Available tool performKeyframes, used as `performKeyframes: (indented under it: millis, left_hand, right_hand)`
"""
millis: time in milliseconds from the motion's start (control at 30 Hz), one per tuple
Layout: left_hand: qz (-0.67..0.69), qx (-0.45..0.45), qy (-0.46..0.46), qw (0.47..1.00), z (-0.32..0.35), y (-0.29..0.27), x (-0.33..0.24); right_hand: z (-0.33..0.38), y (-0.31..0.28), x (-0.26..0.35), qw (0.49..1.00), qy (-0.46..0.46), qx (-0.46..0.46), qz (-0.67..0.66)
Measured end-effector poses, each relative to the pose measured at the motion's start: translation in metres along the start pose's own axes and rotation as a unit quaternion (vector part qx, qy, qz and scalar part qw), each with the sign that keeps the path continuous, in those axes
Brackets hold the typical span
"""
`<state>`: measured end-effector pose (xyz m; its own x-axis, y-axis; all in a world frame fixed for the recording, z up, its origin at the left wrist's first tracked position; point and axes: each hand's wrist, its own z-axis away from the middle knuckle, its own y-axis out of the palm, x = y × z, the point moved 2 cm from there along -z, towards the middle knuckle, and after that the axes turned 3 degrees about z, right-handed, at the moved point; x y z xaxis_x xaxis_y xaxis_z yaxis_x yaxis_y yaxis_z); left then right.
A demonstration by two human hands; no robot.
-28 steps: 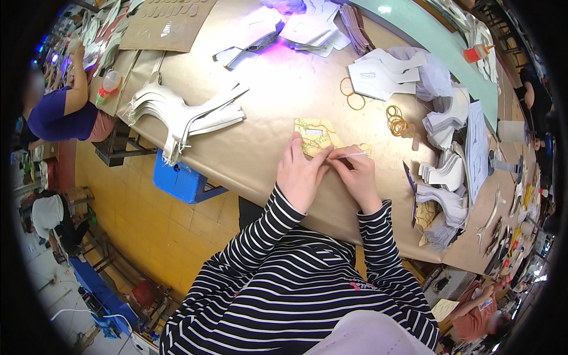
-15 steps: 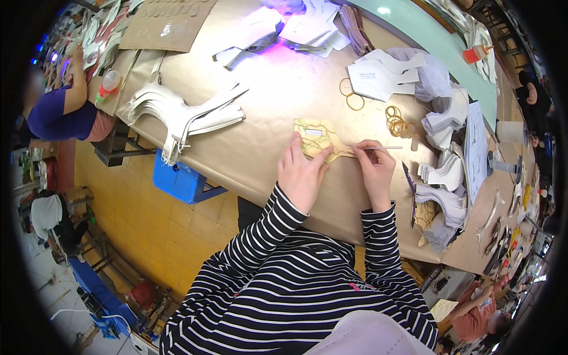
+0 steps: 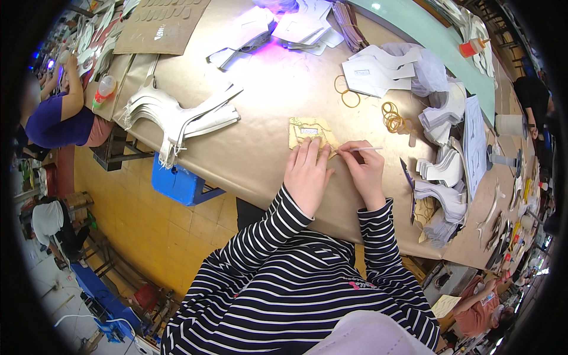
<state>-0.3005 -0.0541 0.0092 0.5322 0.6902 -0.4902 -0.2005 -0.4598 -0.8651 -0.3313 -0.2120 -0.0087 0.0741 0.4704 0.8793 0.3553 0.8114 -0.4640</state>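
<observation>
Pinching a thin white stick (image 3: 365, 149) between fingertips, the right hand (image 3: 365, 171) rests on the brown table (image 3: 260, 142), the stick's tip pointing right. Just left of it the left hand (image 3: 306, 174) lies flat and open, its fingers pressing down the near edge of a gold-coloured cut piece (image 3: 309, 132) that sits on the table directly ahead of the person; a small pale rectangular label shows on that piece. Farther right lie yellow rubber bands (image 3: 392, 117) and stacks of grey-white cut shapes (image 3: 441, 171). To the left, a fan of white curved pieces (image 3: 177, 115) hangs over the table's near edge, above a blue box (image 3: 177, 183). At the far left lies a brown cardboard sheet (image 3: 160, 26), and a red-capped bottle (image 3: 473, 46) stands at the far right.
</observation>
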Motion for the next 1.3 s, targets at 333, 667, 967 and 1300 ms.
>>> performKeyframes:
  millis: [333, 667, 967, 1300]
  left_hand:
    - [-0.025, 0.01, -0.002, 1.0, 0.0, 0.0, -0.006]
    - [-0.042, -0.078, -0.003, 0.996, -0.016, 0.017, -0.004]
    - [-0.117, -0.063, 0.003, 0.991, -0.014, 0.024, -0.008]
    - [-0.111, -0.072, 0.002, 0.991, -0.014, 0.024, -0.008]
  right_hand:
    - [0.001, -0.008, -0.004, 0.999, 0.021, -0.023, -0.014]
    - [0.001, -0.014, 0.001, 0.999, -0.003, -0.003, 0.048]
    - [0.002, -0.017, -0.003, 0.999, -0.007, -0.028, 0.039]
    - [0.01, -0.025, -0.025, 0.98, 0.078, -0.116, -0.144]
